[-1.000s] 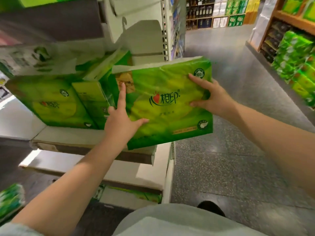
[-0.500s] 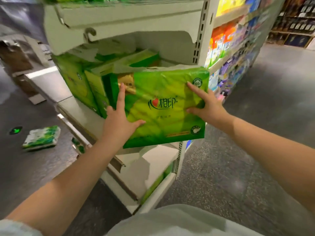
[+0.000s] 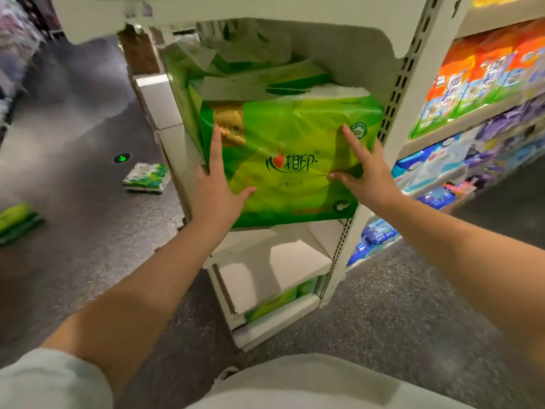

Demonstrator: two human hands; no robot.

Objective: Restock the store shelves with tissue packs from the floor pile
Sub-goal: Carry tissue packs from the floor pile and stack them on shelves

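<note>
A large green tissue pack with a red heart logo stands on the white shelf at the end of the aisle unit. My left hand presses flat on its lower left face with straight fingers. My right hand presses flat on its right side, close to the slotted upright. More green packs stand behind and left of it. On the dark floor to the left lie a white-green pack and a green pack.
A lower shelf below holds a green pack at the bottom. To the right, side shelves carry orange, blue and purple packages. A green floor marker glows on the left. Speckled grey floor lies around the unit.
The pack has gone further back onto the shelf, its right edge now near the upright. Both hands stay flat on its face. My view has swung right and closer.
</note>
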